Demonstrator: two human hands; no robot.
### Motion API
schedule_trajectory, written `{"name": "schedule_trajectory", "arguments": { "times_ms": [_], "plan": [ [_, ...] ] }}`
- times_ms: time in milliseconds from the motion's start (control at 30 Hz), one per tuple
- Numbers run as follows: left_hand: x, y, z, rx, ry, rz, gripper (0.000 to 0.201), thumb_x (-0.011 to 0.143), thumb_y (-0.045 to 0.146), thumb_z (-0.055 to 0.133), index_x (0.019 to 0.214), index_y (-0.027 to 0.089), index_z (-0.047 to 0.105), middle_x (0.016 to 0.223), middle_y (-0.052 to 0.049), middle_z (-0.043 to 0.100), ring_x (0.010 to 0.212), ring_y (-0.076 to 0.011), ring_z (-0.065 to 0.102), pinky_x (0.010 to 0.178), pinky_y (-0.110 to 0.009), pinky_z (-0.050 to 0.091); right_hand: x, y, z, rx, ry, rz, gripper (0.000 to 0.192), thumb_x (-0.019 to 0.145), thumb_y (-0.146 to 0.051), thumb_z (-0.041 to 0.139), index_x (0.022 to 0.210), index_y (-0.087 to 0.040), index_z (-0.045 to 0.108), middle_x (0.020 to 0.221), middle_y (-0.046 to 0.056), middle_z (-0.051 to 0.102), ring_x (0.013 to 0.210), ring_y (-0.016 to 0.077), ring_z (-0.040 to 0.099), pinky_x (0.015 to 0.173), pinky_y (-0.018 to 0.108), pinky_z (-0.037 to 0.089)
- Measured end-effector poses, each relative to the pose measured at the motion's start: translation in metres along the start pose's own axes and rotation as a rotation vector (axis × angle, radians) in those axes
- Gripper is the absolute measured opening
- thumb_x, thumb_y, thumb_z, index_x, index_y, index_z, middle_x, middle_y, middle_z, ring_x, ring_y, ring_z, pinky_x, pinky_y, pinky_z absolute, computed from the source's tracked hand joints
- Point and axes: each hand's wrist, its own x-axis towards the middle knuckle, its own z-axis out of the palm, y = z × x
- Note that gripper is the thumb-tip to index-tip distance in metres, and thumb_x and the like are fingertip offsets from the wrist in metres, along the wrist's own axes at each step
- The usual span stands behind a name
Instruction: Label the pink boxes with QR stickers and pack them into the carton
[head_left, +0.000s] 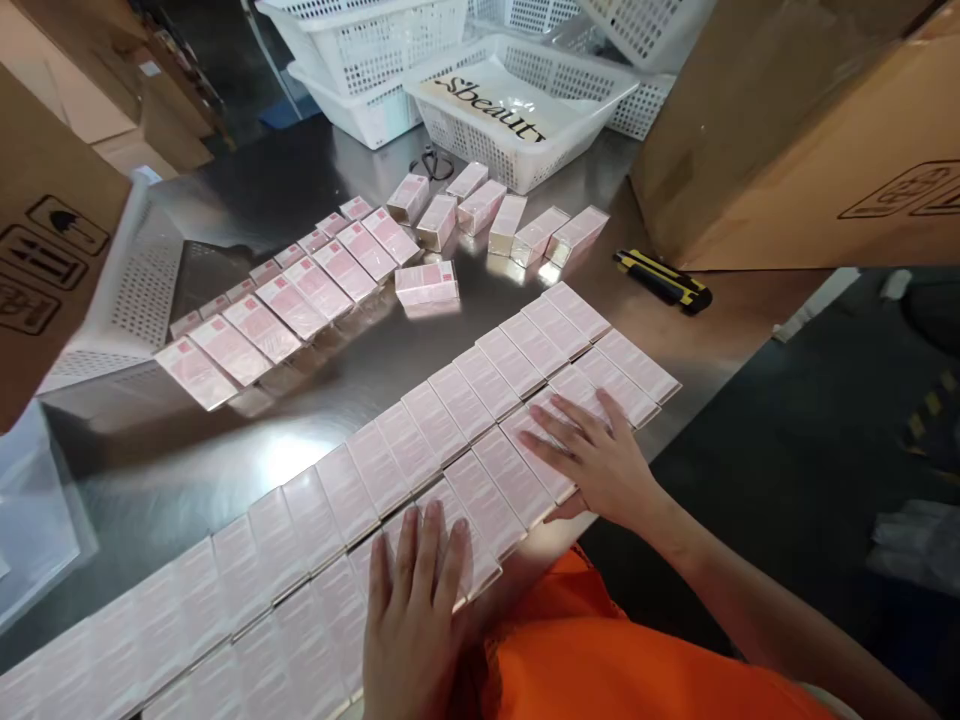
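Two long rows of flat pink-and-white small boxes [465, 400] lie side by side along the near edge of a steel table [300, 200]. My left hand [416, 610] rests flat, fingers together, on boxes of the near row. My right hand [600, 450] lies flat with fingers spread on boxes further right in the same row. Neither hand grips anything. A third row of the same boxes [292, 300] runs diagonally further back, with one loose box [426, 282] beside it and several boxes standing near the baskets [517, 225].
White perforated plastic baskets [517, 110] stand at the table's far side, one with a "beauty" label. Another basket lies tipped at the left [127, 290]. Scissors [429, 162] lie by the baskets. A yellow-black utility knife [664, 280] sits right. Cardboard cartons stand right [810, 130] and left [45, 250].
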Motion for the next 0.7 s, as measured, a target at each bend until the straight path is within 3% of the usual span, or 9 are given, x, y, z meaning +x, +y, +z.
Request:
{"name": "schedule_trajectory", "arguments": {
  "times_ms": [133, 267, 400, 500, 633, 700],
  "plan": [
    [0.018, 0.008, -0.004, 0.038, 0.024, 0.018, 0.083, 0.092, 0.041, 0.063, 0.160, 0.021, 0.021, 0.160, -0.015, 0.034, 0.154, -0.0329, 0.015, 0.125, -0.054, 0.011, 0.001, -0.003, -0.001, 0.024, -0.002, 0.016, 0.080, 0.084, -0.083, 0.048, 0.144, -0.031, 0.054, 0.148, 0.010, 0.054, 0.139, 0.0375, 0.041, 0.121, 0.065, 0.003],
    [0.040, 0.009, -0.004, -0.026, -0.012, 0.109, 0.076, 0.096, 0.052, 0.051, 0.160, 0.026, 0.020, 0.156, -0.011, 0.044, 0.155, -0.0256, 0.011, 0.127, -0.048, 0.004, -0.008, 0.007, -0.012, 0.036, 0.066, -0.035, 0.087, 0.085, -0.085, 0.040, 0.146, -0.024, 0.051, 0.144, 0.013, 0.057, 0.141, 0.0372, 0.038, 0.118, 0.070, 0.001],
    [0.041, 0.004, 0.002, -0.054, -0.020, 0.150, 0.079, 0.095, 0.054, 0.050, 0.161, 0.023, 0.019, 0.156, -0.012, 0.043, 0.155, -0.0255, 0.011, 0.127, -0.045, 0.003, -0.027, 0.036, -0.020, -0.002, 0.146, 0.113, 0.091, 0.087, -0.087, 0.024, 0.149, -0.024, 0.048, 0.141, 0.013, 0.059, 0.139, 0.0373, 0.041, 0.119, 0.067, 0.003],
    [0.038, 0.001, 0.006, -0.039, -0.021, 0.155, 0.080, 0.094, 0.050, 0.055, 0.161, 0.023, 0.021, 0.158, -0.012, 0.040, 0.155, -0.0289, 0.013, 0.126, -0.048, 0.005, -0.036, 0.055, -0.015, -0.018, 0.129, 0.196, 0.099, 0.086, -0.088, 0.013, 0.150, -0.021, 0.046, 0.143, 0.016, 0.057, 0.141, 0.0389, 0.039, 0.118, 0.067, 0.003],
    [0.042, 0.002, 0.005, 0.038, 0.039, 0.203, 0.062, 0.092, 0.028, 0.058, 0.152, 0.017, 0.044, 0.155, -0.014, 0.045, 0.153, -0.0331, 0.019, 0.125, -0.049, 0.010, -0.034, 0.063, -0.001, -0.022, 0.075, 0.216, 0.093, 0.085, -0.089, 0.022, 0.147, -0.026, 0.050, 0.145, 0.014, 0.056, 0.137, 0.0384, 0.042, 0.117, 0.063, 0.004],
    [0.045, 0.004, 0.003, 0.030, 0.065, 0.217, 0.055, 0.092, 0.027, 0.058, 0.146, 0.016, 0.052, 0.155, -0.014, 0.045, 0.152, -0.0334, 0.023, 0.125, -0.047, 0.012, -0.033, 0.062, 0.003, -0.028, 0.089, 0.225, 0.088, 0.087, -0.087, 0.025, 0.145, -0.027, 0.053, 0.144, 0.014, 0.057, 0.135, 0.0374, 0.045, 0.117, 0.062, 0.006]
  ]
}}
